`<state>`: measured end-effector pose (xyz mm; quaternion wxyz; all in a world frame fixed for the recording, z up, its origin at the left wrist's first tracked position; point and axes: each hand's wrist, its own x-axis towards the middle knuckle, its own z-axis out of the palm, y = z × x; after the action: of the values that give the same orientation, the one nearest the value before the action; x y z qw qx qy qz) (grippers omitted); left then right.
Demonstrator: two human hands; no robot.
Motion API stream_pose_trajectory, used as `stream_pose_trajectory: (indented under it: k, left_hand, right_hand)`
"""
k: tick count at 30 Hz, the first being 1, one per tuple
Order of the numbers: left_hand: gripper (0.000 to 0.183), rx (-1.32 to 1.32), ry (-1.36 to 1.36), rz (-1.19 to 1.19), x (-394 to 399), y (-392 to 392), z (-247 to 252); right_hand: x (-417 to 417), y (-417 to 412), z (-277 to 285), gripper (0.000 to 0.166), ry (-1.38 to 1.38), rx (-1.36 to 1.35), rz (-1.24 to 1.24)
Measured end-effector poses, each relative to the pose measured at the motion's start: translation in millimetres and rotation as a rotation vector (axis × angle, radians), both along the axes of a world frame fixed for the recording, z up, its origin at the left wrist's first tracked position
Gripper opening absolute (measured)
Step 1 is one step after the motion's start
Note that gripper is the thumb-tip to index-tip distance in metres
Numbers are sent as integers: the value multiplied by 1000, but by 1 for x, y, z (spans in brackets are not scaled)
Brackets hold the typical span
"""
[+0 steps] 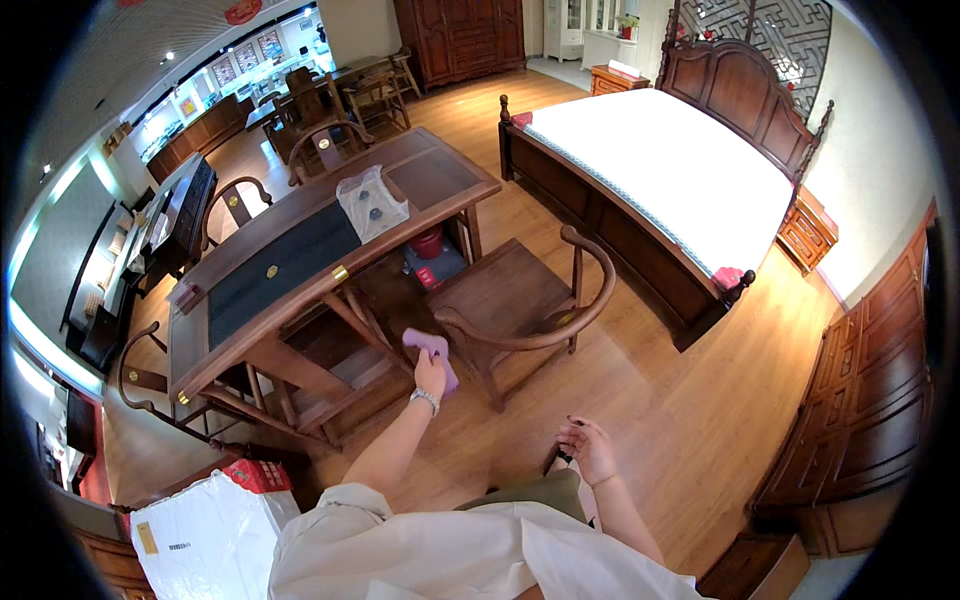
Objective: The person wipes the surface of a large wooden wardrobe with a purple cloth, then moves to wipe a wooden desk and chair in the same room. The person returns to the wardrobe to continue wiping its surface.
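Note:
A crumpled purple cloth is gripped in my left hand, which has a metal watch on its wrist. That hand is in front of the long dark wooden tea table and left of a wooden armchair with a curved back rail. Held low over the floor near my body, my right hand is empty, its fingers loosely bent and apart. On the table lie a dark inset panel, a clear plastic sheet with two small dark objects, and a small box at the left end.
A wooden bed with a white mattress stands at the far right. Several more armchairs line the table's other sides. A white wrapped package is at lower left, a wooden cabinet at right. Beneath the table sits a red bucket.

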<state>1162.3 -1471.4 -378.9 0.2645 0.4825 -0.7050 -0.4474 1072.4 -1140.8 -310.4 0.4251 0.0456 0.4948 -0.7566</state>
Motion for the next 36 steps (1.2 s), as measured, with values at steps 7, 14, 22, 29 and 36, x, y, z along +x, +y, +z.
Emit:
stream_pose_trajectory:
  k: [7,14,22,29,36]
  left_hand:
    - [35,-124,-338,-171,-105,11,-32]
    - [30,-270,-485,-225,-167,69,-49]
    - [45,-339,-326,-512,-211,119,-20]
    - [50,-49,-93,-593,-171,106,-13]
    - [33,-399,-441,-705,-226,106,9]
  right_hand:
    - [-90,-6,-1,27,-19,-32,33]
    - [-191,-1,-10,28,140,85,118]
    - [-248,-33,-60,33,747,319,355]
    - [-279,-38,-66,34,718,309,493]
    - [-356,-39,-59,33,787,356,515]
